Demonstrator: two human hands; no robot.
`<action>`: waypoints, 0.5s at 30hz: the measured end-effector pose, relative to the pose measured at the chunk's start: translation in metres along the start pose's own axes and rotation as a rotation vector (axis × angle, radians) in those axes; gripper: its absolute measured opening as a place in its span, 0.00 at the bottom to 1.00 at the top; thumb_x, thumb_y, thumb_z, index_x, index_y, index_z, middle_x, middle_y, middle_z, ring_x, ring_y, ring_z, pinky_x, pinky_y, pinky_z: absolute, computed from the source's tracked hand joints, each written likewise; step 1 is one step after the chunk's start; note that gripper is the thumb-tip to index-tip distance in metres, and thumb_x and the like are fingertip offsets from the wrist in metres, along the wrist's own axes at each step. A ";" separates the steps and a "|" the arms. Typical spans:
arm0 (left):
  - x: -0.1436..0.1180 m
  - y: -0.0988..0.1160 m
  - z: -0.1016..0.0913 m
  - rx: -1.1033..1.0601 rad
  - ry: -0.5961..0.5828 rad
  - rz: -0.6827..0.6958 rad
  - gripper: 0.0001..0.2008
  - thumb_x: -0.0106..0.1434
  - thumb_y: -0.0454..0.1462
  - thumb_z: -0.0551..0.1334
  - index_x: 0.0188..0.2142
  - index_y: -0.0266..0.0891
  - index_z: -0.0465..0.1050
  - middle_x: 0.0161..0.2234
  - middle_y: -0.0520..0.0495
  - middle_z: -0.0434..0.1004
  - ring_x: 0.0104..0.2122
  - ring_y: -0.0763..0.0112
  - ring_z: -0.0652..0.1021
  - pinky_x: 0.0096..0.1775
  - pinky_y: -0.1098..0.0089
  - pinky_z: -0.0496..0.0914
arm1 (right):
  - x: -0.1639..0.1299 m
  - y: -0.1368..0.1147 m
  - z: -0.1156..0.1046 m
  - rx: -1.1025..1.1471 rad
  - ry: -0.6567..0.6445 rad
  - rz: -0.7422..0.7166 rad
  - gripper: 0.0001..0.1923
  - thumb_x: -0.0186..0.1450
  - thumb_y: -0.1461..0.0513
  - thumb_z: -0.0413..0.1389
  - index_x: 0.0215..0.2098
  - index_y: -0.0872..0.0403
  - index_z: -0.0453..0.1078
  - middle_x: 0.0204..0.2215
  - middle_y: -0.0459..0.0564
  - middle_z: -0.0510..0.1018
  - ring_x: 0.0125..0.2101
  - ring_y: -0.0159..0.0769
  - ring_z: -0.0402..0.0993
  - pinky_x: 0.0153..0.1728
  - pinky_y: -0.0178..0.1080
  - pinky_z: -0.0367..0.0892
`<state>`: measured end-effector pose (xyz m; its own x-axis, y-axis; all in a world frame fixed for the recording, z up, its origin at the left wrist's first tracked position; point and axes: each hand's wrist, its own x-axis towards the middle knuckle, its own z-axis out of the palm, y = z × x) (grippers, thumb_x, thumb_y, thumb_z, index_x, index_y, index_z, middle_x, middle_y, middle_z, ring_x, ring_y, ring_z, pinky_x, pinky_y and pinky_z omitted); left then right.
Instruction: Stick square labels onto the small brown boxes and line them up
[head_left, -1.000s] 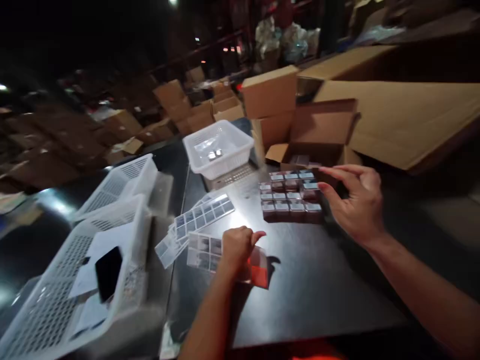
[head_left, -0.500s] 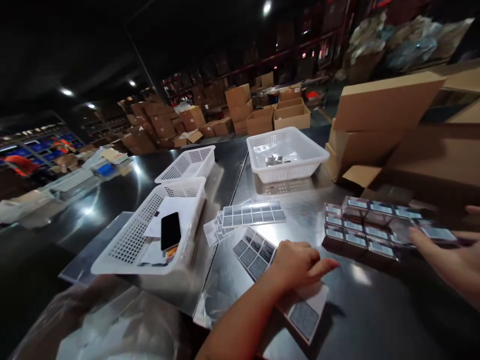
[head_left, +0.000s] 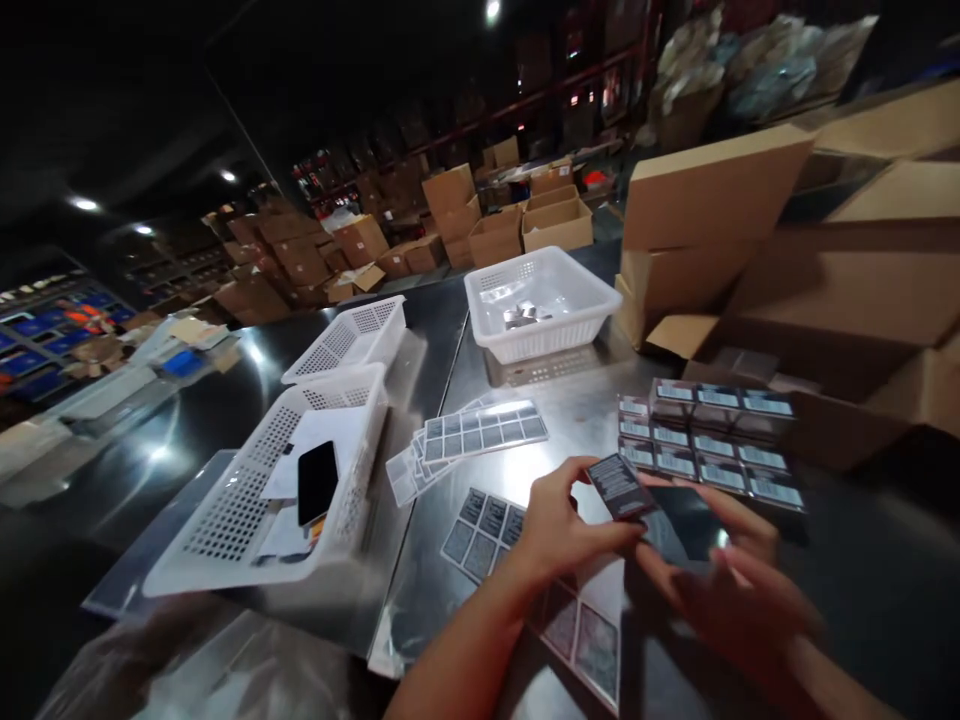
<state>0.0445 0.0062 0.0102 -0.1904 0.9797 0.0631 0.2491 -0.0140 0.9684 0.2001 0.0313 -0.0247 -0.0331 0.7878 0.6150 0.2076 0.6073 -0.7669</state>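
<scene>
On the steel bench, left to right:

Perforated white basket (head_left: 247,500), near left: holds a black phone (head_left: 317,481) lying on loose paper. A second, tilted basket (head_left: 352,335) stands just behind it.

Label sheets (head_left: 480,433), centre: a fanned stack of grey gridded stickers lying flat. One more sheet (head_left: 480,520) lies under the left forearm.

White tray (head_left: 544,300), far centre: a few small shiny pieces inside, too small to name.

Left hand (head_left: 559,525): fingers closed in a pinch on the near edge of a small dark box (head_left: 621,487), held tilted just above the bench, label side up.

Small dark box: judged light and stiff, thin card or plastic, with a smooth and likely slippery face. Best taken by the short edges, thumb opposite fingers, keeping clear of the printed label.

Right hand (head_left: 739,590): blurred, under and beside the same box; fingers half spread. Whether it grips the box cannot be told.

Block of matching labelled boxes (head_left: 709,450), right: packed in rows, touching, just behind the hands.

Cardboard cartons (head_left: 712,190), far right: stacked, one open.
</scene>
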 end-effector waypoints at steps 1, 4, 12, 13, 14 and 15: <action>0.000 -0.002 0.001 0.016 0.004 0.014 0.30 0.44 0.39 0.77 0.49 0.41 0.78 0.37 0.53 0.78 0.26 0.79 0.66 0.27 0.76 0.58 | 0.001 -0.001 -0.001 0.011 0.045 -0.123 0.24 0.59 0.63 0.65 0.50 0.39 0.66 0.45 0.50 0.77 0.37 0.49 0.81 0.31 0.48 0.80; 0.000 -0.004 0.002 0.045 0.010 0.042 0.29 0.45 0.35 0.73 0.49 0.41 0.78 0.38 0.52 0.79 0.28 0.76 0.69 0.26 0.77 0.58 | 0.002 0.001 -0.005 0.001 0.098 -0.443 0.35 0.57 0.71 0.64 0.55 0.37 0.60 0.51 0.51 0.72 0.42 0.47 0.80 0.32 0.45 0.81; -0.003 -0.007 0.001 0.131 0.040 0.035 0.34 0.45 0.32 0.67 0.56 0.43 0.74 0.46 0.49 0.79 0.28 0.76 0.71 0.23 0.78 0.58 | -0.001 0.002 -0.012 0.106 -0.124 -0.409 0.40 0.59 0.75 0.61 0.62 0.44 0.50 0.58 0.58 0.63 0.55 0.47 0.71 0.46 0.48 0.79; -0.003 -0.008 0.000 0.131 0.041 0.042 0.34 0.46 0.32 0.68 0.56 0.43 0.74 0.47 0.49 0.79 0.28 0.77 0.71 0.23 0.78 0.58 | 0.001 0.000 -0.012 0.115 -0.141 -0.407 0.40 0.59 0.75 0.60 0.62 0.45 0.50 0.58 0.58 0.63 0.56 0.47 0.70 0.48 0.49 0.78; -0.003 -0.008 0.000 0.127 0.043 0.047 0.34 0.46 0.32 0.68 0.55 0.44 0.74 0.46 0.49 0.79 0.27 0.78 0.70 0.23 0.78 0.58 | 0.002 -0.002 -0.012 0.119 -0.155 -0.410 0.39 0.60 0.75 0.60 0.62 0.45 0.51 0.59 0.58 0.62 0.57 0.47 0.69 0.49 0.50 0.77; -0.003 -0.008 -0.001 0.121 0.043 0.049 0.33 0.46 0.32 0.68 0.55 0.44 0.75 0.46 0.50 0.79 0.26 0.78 0.69 0.23 0.78 0.58 | 0.003 -0.004 -0.013 0.120 -0.168 -0.414 0.38 0.60 0.74 0.60 0.62 0.46 0.51 0.59 0.58 0.62 0.57 0.47 0.67 0.51 0.51 0.77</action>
<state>0.0419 0.0034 0.0022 -0.2154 0.9688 0.1223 0.3713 -0.0345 0.9279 0.2113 0.0300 -0.0170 -0.2495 0.4759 0.8434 0.0293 0.8742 -0.4846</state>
